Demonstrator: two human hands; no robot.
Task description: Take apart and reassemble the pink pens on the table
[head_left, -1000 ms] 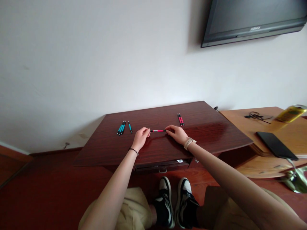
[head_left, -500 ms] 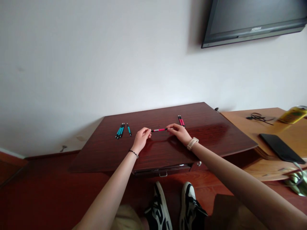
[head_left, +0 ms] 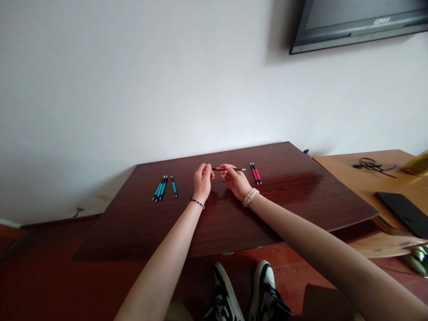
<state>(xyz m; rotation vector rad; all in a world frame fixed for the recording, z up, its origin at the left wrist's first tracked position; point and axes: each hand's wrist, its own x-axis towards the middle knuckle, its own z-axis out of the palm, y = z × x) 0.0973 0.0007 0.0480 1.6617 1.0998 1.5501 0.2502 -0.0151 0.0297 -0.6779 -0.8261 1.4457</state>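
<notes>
Fingers of both hands are pinched on one red pen (head_left: 228,169), which is held level above the dark wooden table (head_left: 287,203) — the left hand (head_left: 202,182) grips the pen's left end between thumb and fingertips, and the right hand (head_left: 235,181) closes around its middle, leaving the dark tip end sticking out to the right. The two hands sit close together, nearly touching, over the far half of the tabletop. The left wrist carries a thin dark bracelet (head_left: 197,202) and the right wrist a pale watch (head_left: 250,197). Just to the right of the held pen, two more red pens (head_left: 256,173) lie side by side on the table, near its back edge. Well apart on the left lies a cluster of teal pens (head_left: 160,189), with a single teal pen (head_left: 174,187) just beside it. Lower down, a pair of black-and-white sneakers (head_left: 244,294) shows on the red-brown floor.
</notes>
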